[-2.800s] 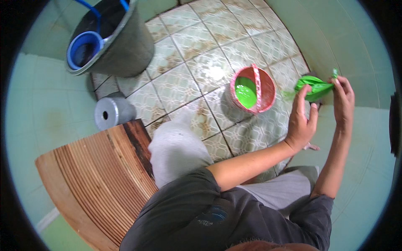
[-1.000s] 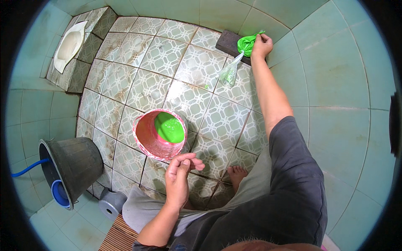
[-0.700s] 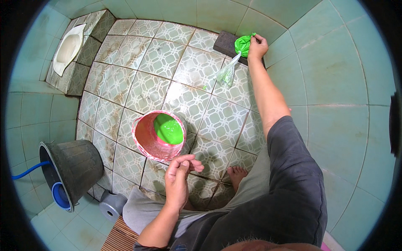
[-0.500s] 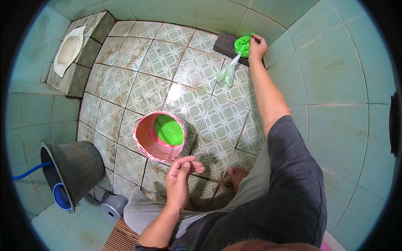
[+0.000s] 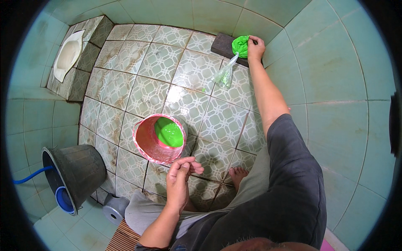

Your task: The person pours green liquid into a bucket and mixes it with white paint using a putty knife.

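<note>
A clear plastic bag with a bright green filling (image 5: pixel 240 46) sits on a dark block by the far wall. Its neck is gathered and a loose, see-through end trails onto the tiles. My right hand (image 5: pixel 256 49) reaches out to the bag, fingers closed on its right side. My left hand (image 5: pixel 179 182) hovers just in front of a pink-and-white bucket (image 5: pixel 147 138), fingers loosely bent and apart, nothing visible in them. Bright green liquid (image 5: pixel 169 131) lies inside the bucket, which stands on the floor.
The dark block (image 5: pixel 222 45) lies against the far wall. At left are a squat toilet (image 5: pixel 68 56) on a raised step, a black bucket (image 5: pixel 79 173) with a blue hose (image 5: pixel 33 175) and blue dipper (image 5: pixel 63 199), and a grey stool (image 5: pixel 114 209). Patterned floor tiles (image 5: pixel 150 92) look wet.
The view has shifted slightly. My right hand stays at the green bag and my left hand keeps its place by the bucket.
</note>
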Demonstrator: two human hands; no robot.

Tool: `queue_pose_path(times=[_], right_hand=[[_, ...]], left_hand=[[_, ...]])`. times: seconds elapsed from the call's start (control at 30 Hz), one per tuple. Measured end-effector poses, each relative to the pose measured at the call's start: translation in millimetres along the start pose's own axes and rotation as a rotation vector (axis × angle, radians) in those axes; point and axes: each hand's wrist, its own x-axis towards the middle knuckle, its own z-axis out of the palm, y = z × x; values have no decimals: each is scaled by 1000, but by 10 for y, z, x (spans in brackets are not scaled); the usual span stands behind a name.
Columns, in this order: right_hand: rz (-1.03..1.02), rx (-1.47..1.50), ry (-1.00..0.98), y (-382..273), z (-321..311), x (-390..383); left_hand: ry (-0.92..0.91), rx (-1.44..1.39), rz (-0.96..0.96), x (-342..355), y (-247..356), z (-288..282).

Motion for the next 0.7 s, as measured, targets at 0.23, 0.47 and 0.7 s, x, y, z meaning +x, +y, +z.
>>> queue_pose_path(times=[0.23, 0.47, 0.7], right_hand=[[79, 96, -29, 165, 34, 21], [161, 341, -109, 202, -51, 36], [111, 407, -158, 82, -212, 74]], left_hand=[[4, -1, -13, 24, 18, 19], [26, 32, -16, 39, 27, 37], [-29, 26, -26, 17, 61, 7]])
